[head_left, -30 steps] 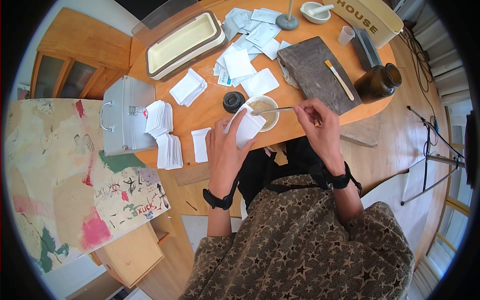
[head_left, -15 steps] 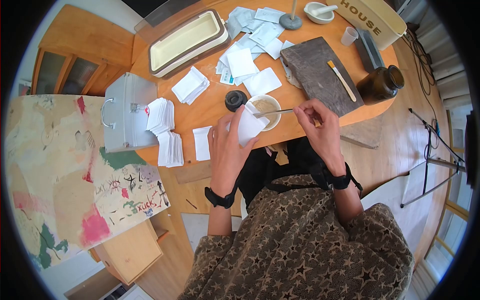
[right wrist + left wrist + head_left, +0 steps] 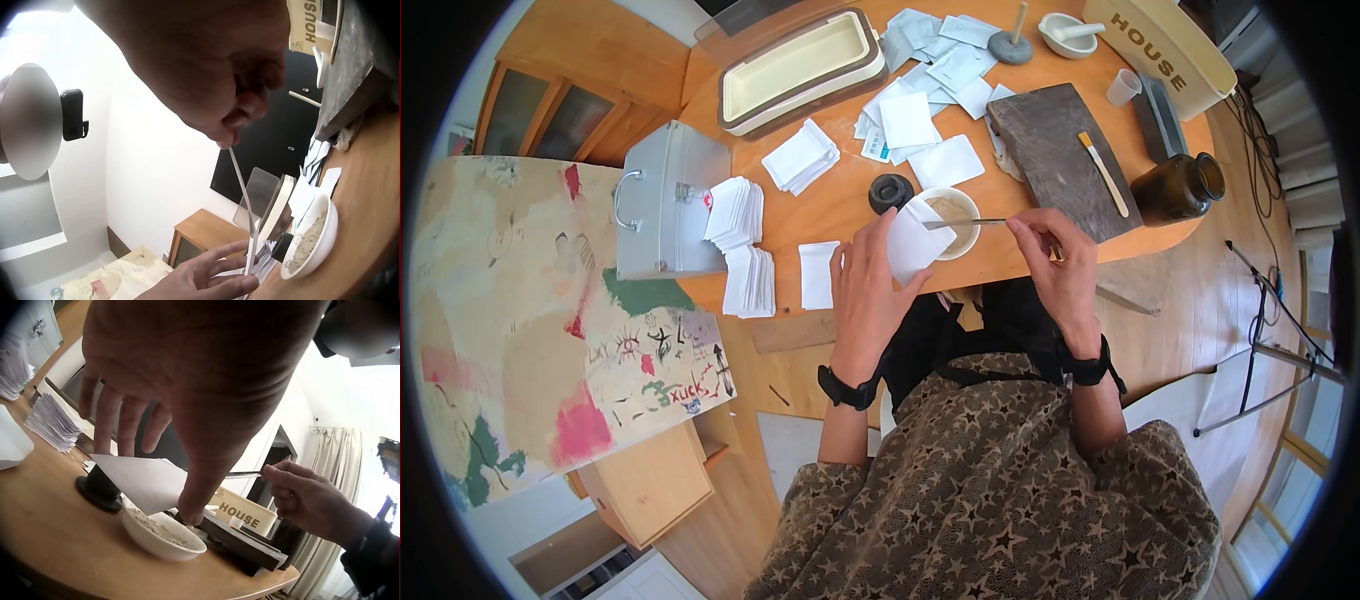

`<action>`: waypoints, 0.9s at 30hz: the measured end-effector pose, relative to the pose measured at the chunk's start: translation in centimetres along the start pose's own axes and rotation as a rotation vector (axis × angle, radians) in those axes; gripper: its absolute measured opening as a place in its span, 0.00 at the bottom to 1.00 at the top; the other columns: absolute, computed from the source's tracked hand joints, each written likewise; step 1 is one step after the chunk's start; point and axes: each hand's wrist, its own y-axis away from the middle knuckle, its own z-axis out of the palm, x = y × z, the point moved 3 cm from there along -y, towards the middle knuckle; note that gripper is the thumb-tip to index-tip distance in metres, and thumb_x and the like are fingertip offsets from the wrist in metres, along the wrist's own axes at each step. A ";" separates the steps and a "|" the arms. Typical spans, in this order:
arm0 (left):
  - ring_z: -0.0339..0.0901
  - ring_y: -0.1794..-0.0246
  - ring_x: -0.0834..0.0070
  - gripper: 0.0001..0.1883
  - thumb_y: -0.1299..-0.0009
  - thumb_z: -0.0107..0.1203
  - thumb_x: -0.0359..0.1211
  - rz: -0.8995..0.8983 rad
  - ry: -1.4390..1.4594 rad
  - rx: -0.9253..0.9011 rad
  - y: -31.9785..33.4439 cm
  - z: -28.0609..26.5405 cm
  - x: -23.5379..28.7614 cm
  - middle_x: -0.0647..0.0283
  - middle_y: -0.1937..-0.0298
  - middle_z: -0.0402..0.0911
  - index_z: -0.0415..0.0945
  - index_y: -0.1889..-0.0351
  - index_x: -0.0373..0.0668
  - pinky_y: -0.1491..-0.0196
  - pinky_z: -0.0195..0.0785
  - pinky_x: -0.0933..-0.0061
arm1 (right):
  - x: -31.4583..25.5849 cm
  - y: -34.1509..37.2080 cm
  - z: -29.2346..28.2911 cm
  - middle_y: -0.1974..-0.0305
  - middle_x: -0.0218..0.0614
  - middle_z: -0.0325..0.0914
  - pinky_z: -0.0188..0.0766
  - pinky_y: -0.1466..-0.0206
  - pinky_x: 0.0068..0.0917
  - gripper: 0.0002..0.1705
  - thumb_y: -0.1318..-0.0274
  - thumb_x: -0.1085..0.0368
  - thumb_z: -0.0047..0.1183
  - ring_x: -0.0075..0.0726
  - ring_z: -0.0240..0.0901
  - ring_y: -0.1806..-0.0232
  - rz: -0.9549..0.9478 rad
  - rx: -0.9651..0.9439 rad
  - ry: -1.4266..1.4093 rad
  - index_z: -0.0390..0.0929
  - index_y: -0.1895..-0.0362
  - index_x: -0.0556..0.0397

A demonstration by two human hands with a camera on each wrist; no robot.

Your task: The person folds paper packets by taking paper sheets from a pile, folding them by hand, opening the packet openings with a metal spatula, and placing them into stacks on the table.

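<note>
My left hand (image 3: 868,290) pinches a white paper packet (image 3: 910,248) between thumb and fingers, tilted beside a white bowl (image 3: 169,545). Pale brownish powder (image 3: 307,247) lies in the bowl. Thumb and fingertips of my right hand (image 3: 1060,262) grip the end of a slim metal spoon (image 3: 978,221). It reaches leftward above the bowl, its far end at the packet's upper edge; that end is partly hidden. A round black object (image 3: 891,194) stands just behind the packet.
Stacks of white packets (image 3: 749,280) stand at the table's left by a silver case (image 3: 670,200). Pale blue sachets (image 3: 960,68) are spread at the back. On the right are a dark slab (image 3: 1050,150) with a brush (image 3: 1104,175) and a brown jar (image 3: 1165,190).
The head view has shifted, so the table sits farther right and higher. Both hands keep their grips; the spoon now appears more level and thinner above the bowl.
</note>
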 end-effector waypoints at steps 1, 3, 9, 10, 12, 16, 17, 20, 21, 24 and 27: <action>0.73 0.36 0.57 0.45 0.43 0.77 0.40 -0.002 0.000 0.000 0.1 0.0 0.0 0.56 0.35 0.75 0.65 0.29 0.43 0.29 0.57 0.51 | 0.0 0.0 -0.1 0.75 0.33 0.76 0.64 0.73 0.24 0.05 0.40 0.71 0.66 0.23 0.66 0.77 0.022 0.007 -0.007 0.83 0.64 0.59; 0.73 0.35 0.58 0.45 0.43 0.76 0.41 -0.020 -0.010 -0.007 0.2 0.1 0.0 0.56 0.35 0.75 0.66 0.29 0.43 0.29 0.57 0.50 | 0.0 0.0 -0.2 0.75 0.32 0.76 0.63 0.73 0.22 0.05 0.39 0.71 0.66 0.21 0.65 0.76 0.044 0.015 -0.014 0.83 0.64 0.59; 0.73 0.35 0.60 0.44 0.42 0.76 0.42 -0.044 -0.009 0.025 0.9 -0.3 -0.3 0.55 0.37 0.76 0.66 0.29 0.44 0.29 0.56 0.52 | -0.1 0.1 -0.1 0.77 0.30 0.72 0.62 0.72 0.21 0.06 0.38 0.70 0.65 0.19 0.63 0.76 0.099 0.029 -0.035 0.82 0.64 0.59; 0.73 0.35 0.60 0.44 0.42 0.76 0.42 -0.043 -0.008 0.024 0.9 -0.3 -0.4 0.55 0.37 0.76 0.66 0.29 0.44 0.29 0.56 0.52 | -0.1 0.1 -0.1 0.77 0.30 0.72 0.62 0.72 0.21 0.06 0.38 0.70 0.65 0.19 0.63 0.76 0.109 0.029 -0.036 0.82 0.64 0.59; 0.74 0.36 0.61 0.45 0.42 0.76 0.43 -0.061 0.000 0.024 1.0 -0.3 -0.5 0.55 0.38 0.77 0.66 0.28 0.44 0.30 0.56 0.53 | -0.1 0.1 -0.1 0.77 0.29 0.73 0.62 0.71 0.21 0.06 0.38 0.70 0.64 0.19 0.63 0.76 0.120 0.029 -0.037 0.82 0.64 0.59; 0.74 0.36 0.61 0.45 0.42 0.75 0.44 -0.084 0.017 0.016 1.2 -0.9 -1.1 0.55 0.38 0.77 0.65 0.28 0.45 0.31 0.57 0.53 | 0.0 0.1 0.0 0.77 0.27 0.73 0.61 0.71 0.20 0.06 0.37 0.69 0.64 0.17 0.62 0.75 0.138 0.039 -0.066 0.81 0.64 0.59; 0.75 0.38 0.59 0.44 0.41 0.75 0.44 -0.091 -0.007 0.046 1.3 -1.1 -1.7 0.55 0.38 0.78 0.67 0.28 0.45 0.33 0.60 0.55 | 0.1 0.1 0.0 0.77 0.27 0.73 0.60 0.71 0.19 0.06 0.37 0.69 0.64 0.16 0.62 0.75 0.141 0.050 -0.085 0.81 0.64 0.59; 0.78 0.43 0.57 0.43 0.41 0.75 0.44 -0.112 -0.057 0.098 2.1 -1.2 -4.2 0.55 0.38 0.79 0.68 0.29 0.46 0.36 0.64 0.58 | 0.5 0.1 -0.2 0.78 0.25 0.72 0.59 0.71 0.18 0.06 0.36 0.69 0.64 0.15 0.60 0.75 0.137 0.063 -0.093 0.81 0.64 0.59; 0.78 0.43 0.57 0.43 0.40 0.74 0.45 -0.157 -0.081 0.118 2.4 -1.5 -5.0 0.56 0.38 0.80 0.67 0.28 0.46 0.36 0.64 0.57 | 0.6 0.1 -0.2 0.78 0.25 0.72 0.59 0.71 0.18 0.06 0.36 0.69 0.64 0.15 0.60 0.75 0.136 0.060 -0.095 0.81 0.64 0.59; 0.78 0.41 0.57 0.41 0.37 0.72 0.48 -0.252 -0.166 0.137 3.5 -2.3 -6.9 0.56 0.39 0.80 0.67 0.28 0.45 0.35 0.63 0.54 | 0.9 0.1 -0.3 0.78 0.25 0.70 0.57 0.71 0.18 0.07 0.36 0.68 0.63 0.15 0.59 0.75 0.158 0.061 -0.081 0.81 0.64 0.58; 0.75 0.36 0.56 0.40 0.34 0.69 0.50 -0.396 -0.225 0.135 4.1 -3.1 -7.9 0.52 0.37 0.78 0.66 0.28 0.44 0.34 0.62 0.52 | 1.0 0.1 -0.2 0.78 0.24 0.69 0.57 0.71 0.18 0.07 0.35 0.68 0.63 0.15 0.58 0.75 0.156 0.059 -0.053 0.81 0.64 0.59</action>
